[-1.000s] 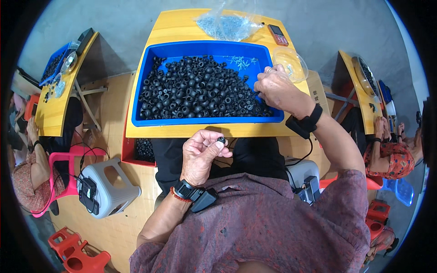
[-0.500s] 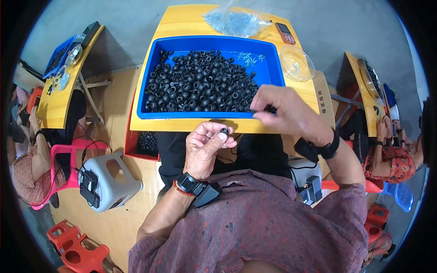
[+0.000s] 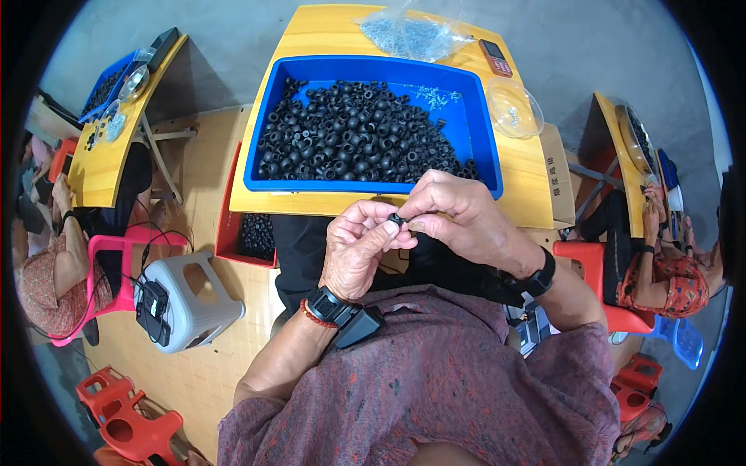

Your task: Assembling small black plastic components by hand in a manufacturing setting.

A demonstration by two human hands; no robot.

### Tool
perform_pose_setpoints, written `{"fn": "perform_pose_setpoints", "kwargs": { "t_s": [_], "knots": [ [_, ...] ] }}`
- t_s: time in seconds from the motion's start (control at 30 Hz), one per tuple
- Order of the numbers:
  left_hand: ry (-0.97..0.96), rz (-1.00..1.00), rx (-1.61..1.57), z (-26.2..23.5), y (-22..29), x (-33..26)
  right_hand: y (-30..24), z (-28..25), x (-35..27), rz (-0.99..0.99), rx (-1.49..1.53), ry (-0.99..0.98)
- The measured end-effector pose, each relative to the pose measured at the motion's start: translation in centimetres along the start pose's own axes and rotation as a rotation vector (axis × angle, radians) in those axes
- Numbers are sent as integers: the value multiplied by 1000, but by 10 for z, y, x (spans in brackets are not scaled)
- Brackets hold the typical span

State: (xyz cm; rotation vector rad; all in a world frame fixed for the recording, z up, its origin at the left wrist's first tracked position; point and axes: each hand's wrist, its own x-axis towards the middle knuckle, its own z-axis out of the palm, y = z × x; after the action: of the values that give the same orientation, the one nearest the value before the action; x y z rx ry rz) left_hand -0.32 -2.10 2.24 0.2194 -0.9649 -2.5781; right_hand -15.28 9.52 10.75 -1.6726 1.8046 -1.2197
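Note:
My left hand (image 3: pixel 351 252) pinches a small black round plastic part (image 3: pixel 397 220) between thumb and fingertips, just off the table's near edge. My right hand (image 3: pixel 460 217) meets it from the right, thumb and forefinger closed together against the part; whatever sits between those fingertips is too small to make out. Beyond both hands stands a blue tray (image 3: pixel 373 187) on the yellow table (image 3: pixel 311 203). Inside it lies a heap of similar black hollow parts (image 3: pixel 353 140), with tiny pale pieces (image 3: pixel 434 97) scattered at the far right.
A clear bag of small pale pieces (image 3: pixel 404 39), a phone (image 3: pixel 496 59) and a clear round dish (image 3: pixel 514 109) stand around the tray. Under the table is a red bin (image 3: pixel 225 241) with black parts. A grey stool (image 3: pixel 186 303) stands at left. People sit at tables on both sides.
My right hand has come from the tray's near right corner down and left to my left hand, and its fingertips now touch the black part. The whole view has shifted slightly.

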Motion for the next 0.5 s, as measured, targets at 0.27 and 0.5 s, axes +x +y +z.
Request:
{"fn": "perform_pose_setpoints", "kwargs": {
  "t_s": [0.27,0.5],
  "knots": [
    [-1,-17,-19,0,0,0,8,8,-8,77,165,84],
    [26,-42,-37,2,-1,-1,7,8,-5,-21,-11,160]
  ]
}}
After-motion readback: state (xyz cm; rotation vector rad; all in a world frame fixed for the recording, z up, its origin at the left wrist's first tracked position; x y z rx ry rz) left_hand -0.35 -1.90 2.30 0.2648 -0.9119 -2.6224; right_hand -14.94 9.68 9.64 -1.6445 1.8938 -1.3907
